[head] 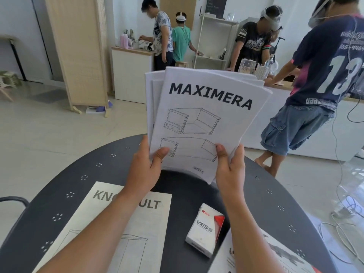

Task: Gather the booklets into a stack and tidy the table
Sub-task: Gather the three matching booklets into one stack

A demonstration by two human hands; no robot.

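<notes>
Up front, "MAXIMERA" booklets (204, 119) above "VESS" pack (204, 230).

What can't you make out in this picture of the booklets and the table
Head view:
- Booklet on the table: title letters hidden by the left forearm.
- Booklets behind the front one in the held stack: covers hidden, number unclear.
- Paper at lower right: cut off by the edge, print blurred.
- White box: small print unreadable.
</notes>
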